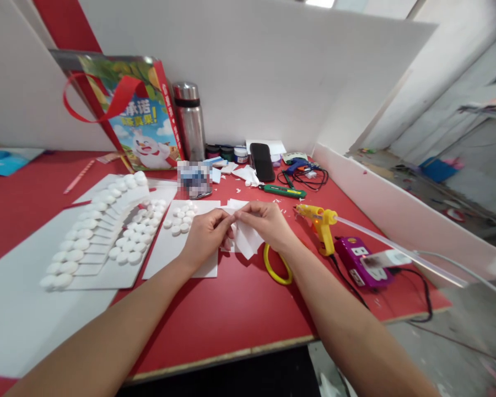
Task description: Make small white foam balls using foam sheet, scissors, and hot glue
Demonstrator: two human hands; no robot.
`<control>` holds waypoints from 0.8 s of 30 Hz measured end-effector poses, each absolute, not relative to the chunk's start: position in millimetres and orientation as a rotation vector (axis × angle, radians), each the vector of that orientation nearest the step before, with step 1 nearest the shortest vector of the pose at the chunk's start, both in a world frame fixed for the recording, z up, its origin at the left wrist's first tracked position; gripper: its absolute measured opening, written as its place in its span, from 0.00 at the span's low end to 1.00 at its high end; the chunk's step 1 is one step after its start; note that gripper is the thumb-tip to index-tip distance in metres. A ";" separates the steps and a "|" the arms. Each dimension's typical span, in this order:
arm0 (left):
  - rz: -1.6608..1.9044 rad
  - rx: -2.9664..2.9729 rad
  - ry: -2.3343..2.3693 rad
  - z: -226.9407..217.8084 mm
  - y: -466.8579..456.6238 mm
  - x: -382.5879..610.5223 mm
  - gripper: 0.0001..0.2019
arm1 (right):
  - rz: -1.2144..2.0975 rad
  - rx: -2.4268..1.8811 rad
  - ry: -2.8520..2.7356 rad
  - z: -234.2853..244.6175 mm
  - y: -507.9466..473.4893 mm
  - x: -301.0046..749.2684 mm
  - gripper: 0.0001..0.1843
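Observation:
My left hand (209,230) and my right hand (267,220) meet over the middle of the red table, thumbs and fingertips pinched together. Between them they grip a thin white sheet of tissue or paper (248,240), whose loose part hangs below my right fingers. Under my left wrist lies a white card (202,267) bearing a cluster of small white discs (180,219). Farther left, a white board (103,280) carries rows of larger white discs (75,256) and another cluster of them. A yellow ring (287,275), perhaps a roll of tape, rests beside my right wrist.
A yellow glue gun (323,226) with a long clear stick stands right, near a purple power block (361,262) and cables. Behind are a green cutter (284,191), a black phone (262,161), paper scraps, a steel flask (190,124) and a printed gift box (144,127).

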State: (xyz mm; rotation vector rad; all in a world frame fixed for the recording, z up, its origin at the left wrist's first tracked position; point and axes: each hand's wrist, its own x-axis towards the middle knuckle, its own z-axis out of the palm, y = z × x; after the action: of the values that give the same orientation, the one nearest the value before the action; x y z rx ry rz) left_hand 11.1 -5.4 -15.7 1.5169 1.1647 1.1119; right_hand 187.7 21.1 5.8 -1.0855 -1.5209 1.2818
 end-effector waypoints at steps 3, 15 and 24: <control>1.146 1.516 1.169 -13.2 -6.9 12.5 0.19 | 1.320 -1.094 -1.453 7.1 20.0 184.1 0.15; 1.290 1.522 1.091 -17.4 -3.3 13.4 0.09 | 1.166 -1.137 -1.275 3.9 26.0 186.5 0.17; 1.345 1.199 1.161 -7.2 -0.1 11.0 0.11 | 1.362 -1.111 -1.059 17.2 31.9 202.7 0.27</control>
State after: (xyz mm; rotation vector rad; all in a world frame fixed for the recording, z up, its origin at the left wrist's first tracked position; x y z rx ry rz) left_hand 11.0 -0.1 -7.2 1.1991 1.1613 1.3447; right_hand 202.7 31.9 17.2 -1.1108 -1.0590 1.3619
